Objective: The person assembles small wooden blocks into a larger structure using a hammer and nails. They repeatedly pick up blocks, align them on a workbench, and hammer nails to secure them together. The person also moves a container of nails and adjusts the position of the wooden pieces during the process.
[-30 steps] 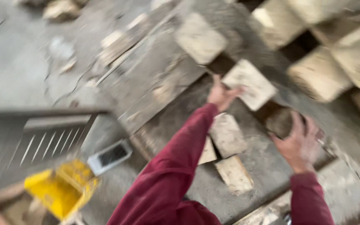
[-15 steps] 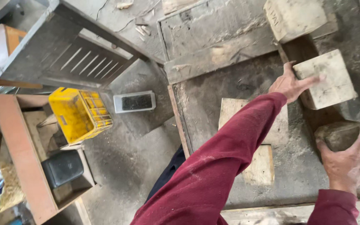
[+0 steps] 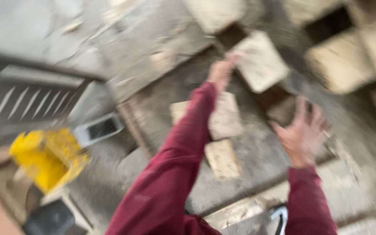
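A grey, dusty table (image 3: 257, 161) of rough slab carries several pale square blocks: one tilted block (image 3: 261, 61) near its far edge, a flat block (image 3: 225, 117) toward the middle, and a smaller block (image 3: 223, 159) just beside it on the near side. A darker rounded lump (image 3: 284, 111) sits close to the tilted block, though the blur hides its exact shape. To the side, on the dusty grey floor (image 3: 35, 26), lie a yellow crate (image 3: 48, 156) and a flat dark-screened device (image 3: 98, 129).
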